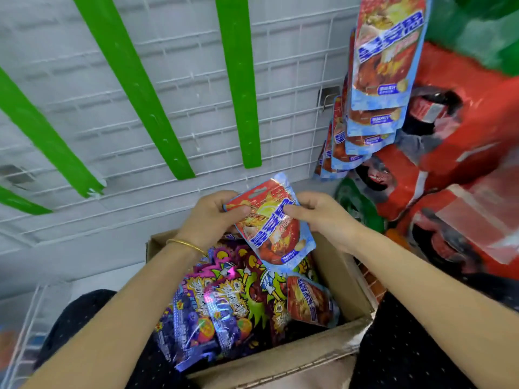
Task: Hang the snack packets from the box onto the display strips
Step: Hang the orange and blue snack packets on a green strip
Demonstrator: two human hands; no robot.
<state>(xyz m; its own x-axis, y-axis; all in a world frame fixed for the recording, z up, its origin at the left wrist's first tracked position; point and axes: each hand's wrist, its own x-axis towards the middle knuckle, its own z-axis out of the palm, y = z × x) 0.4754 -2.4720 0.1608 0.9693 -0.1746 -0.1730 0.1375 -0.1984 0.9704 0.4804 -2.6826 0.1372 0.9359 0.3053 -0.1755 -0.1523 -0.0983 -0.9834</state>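
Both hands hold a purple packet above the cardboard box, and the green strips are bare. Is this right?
Not quite. In the head view the packet held by the left hand and right hand above the cardboard box is red and blue, not purple. The green strips are bare.

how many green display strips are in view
4 green strips, all bare, on the wire grid: lowest at the left edge, next above it, one centre-left, one centre. Another may be hidden behind the hung packets at right.

White wire grid wall (295, 66), red packs (463, 153)
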